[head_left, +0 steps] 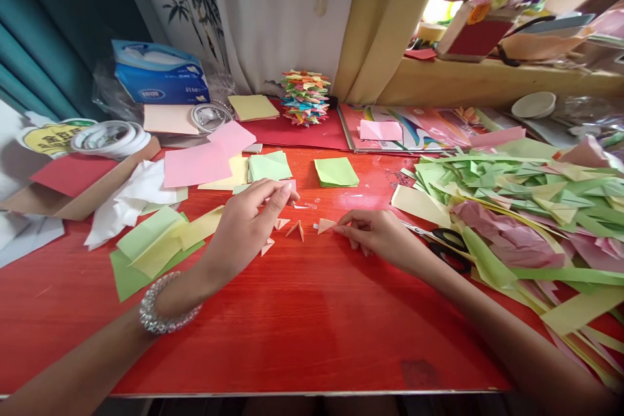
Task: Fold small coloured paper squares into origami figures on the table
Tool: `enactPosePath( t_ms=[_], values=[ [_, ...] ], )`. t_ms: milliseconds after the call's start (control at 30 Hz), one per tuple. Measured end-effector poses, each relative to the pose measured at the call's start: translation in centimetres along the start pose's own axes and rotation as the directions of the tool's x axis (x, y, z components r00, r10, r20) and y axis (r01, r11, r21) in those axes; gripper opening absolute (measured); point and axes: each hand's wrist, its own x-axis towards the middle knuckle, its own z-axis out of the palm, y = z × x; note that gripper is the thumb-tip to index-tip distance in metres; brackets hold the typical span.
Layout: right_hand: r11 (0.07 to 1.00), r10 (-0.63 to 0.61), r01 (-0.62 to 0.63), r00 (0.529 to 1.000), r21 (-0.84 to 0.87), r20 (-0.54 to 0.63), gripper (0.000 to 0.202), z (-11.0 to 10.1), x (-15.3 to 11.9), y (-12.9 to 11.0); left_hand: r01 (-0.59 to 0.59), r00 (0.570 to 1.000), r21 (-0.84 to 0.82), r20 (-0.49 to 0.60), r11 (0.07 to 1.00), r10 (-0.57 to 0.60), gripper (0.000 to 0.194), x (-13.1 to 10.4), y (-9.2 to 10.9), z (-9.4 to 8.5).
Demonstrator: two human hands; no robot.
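My right hand (375, 231) pinches the tip of a small peach folded paper triangle (325, 225) at the middle of the red table. Beside it, a folded peach paper piece (296, 230) stands on its points, with two more small folded pieces (267, 246) to its left. My left hand (251, 221), wearing a beaded bracelet (163, 309), hovers over these with fingers loosely stretched out. Its fingertips are at a small pinkish paper (292, 186), partly hidden beneath them. Farther back are a green paper stack (336, 172) and a pale green stack (269, 166).
Scissors (446, 247) lie by my right forearm, beside a heap of green, yellow and pink paper strips (526, 188). Loose sheets (160, 240) and crumpled tissue (134, 195) lie left. A colourful folded-paper tower (305, 99) stands behind, near a blue tissue pack (160, 75).
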Motion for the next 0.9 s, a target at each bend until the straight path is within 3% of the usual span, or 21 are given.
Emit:
enactPosePath(
  t_ms=[100, 200, 300, 333, 367, 400, 433, 500, 600, 733, 800, 900],
  values=[
    [1.0, -0.021, 0.021, 1.0, -0.017, 0.0, 0.028, -0.1, 0.1, 0.1, -0.075, 0.996, 0.058, -0.034, 0.995, 0.077, 0.03, 0.4, -0.3, -0.4],
    [0.971, -0.093, 0.051, 0.981, -0.233, -0.171, 0.03, -1.6, 0.4, 0.2, -0.176, 0.974, 0.238, -0.098, 0.955, 0.204, 0.026, 1.1, -0.5, -1.3],
    [0.863, -0.191, -0.07, 0.872, -0.5, -0.451, 0.031, -5.5, 0.7, 1.0, -0.232, 0.933, 0.448, -0.149, 0.863, 0.329, 0.021, 2.0, -0.9, -2.3],
    [0.842, -0.19, -0.145, 0.822, -0.52, -0.537, 0.033, -7.1, 0.7, 1.4, -0.231, 0.924, 0.504, -0.155, 0.832, 0.351, 0.021, 2.3, -1.2, -2.5],
    [0.826, -0.169, -0.2, 0.804, -0.527, -0.571, 0.034, -8.7, 0.6, 1.9, -0.225, 0.92, 0.551, -0.15, 0.803, 0.361, 0.022, 2.7, -1.5, -2.7],
    [0.801, -0.129, -0.237, 0.828, -0.549, -0.546, 0.036, -10.1, 0.4, 2.6, -0.218, 0.92, 0.586, -0.143, 0.78, 0.365, 0.023, 3.2, -1.8, -2.9],
    [0.757, -0.065, -0.261, 0.882, -0.599, -0.467, 0.036, -11.2, 0.1, 3.2, -0.213, 0.927, 0.608, -0.121, 0.764, 0.355, 0.025, 3.7, -2.2, -3.1],
    [0.736, -0.022, -0.226, 0.934, -0.638, -0.357, 0.028, -12.5, -0.5, 4.5, -0.202, 0.95, 0.635, -0.058, 0.746, 0.307, 0.032, 4.8, -2.9, -3.6],
    [0.728, -0.013, -0.153, 0.971, -0.669, -0.237, 0.029, -12.1, -1.4, 5.6, -0.226, 0.974, 0.668, 0.157, 0.709, 0.162, 0.038, 6.2, -3.6, -4.6],
    [0.72, -0.131, -0.081, 0.959, -0.69, -0.25, 0.036, -9.6, -1.7, 4.9, -0.335, 0.914, 0.61, 0.395, 0.718, 0.091, 0.035, 6.7, -3.4, -5.4],
    [0.722, -0.207, -0.037, 0.941, -0.69, -0.267, 0.036, -7.8, -1.5, 4.0, -0.361, 0.892, 0.581, 0.444, 0.729, 0.087, 0.041, 6.3, -3.2, -5.3],
    [0.734, -0.301, 0.037, 0.913, -0.679, -0.276, 0.034, -5.0, -1.1, 2.2, -0.351, 0.897, 0.58, 0.435, 0.735, 0.085, 0.051, 5.4, -3.5, -4.9]
  ],
)
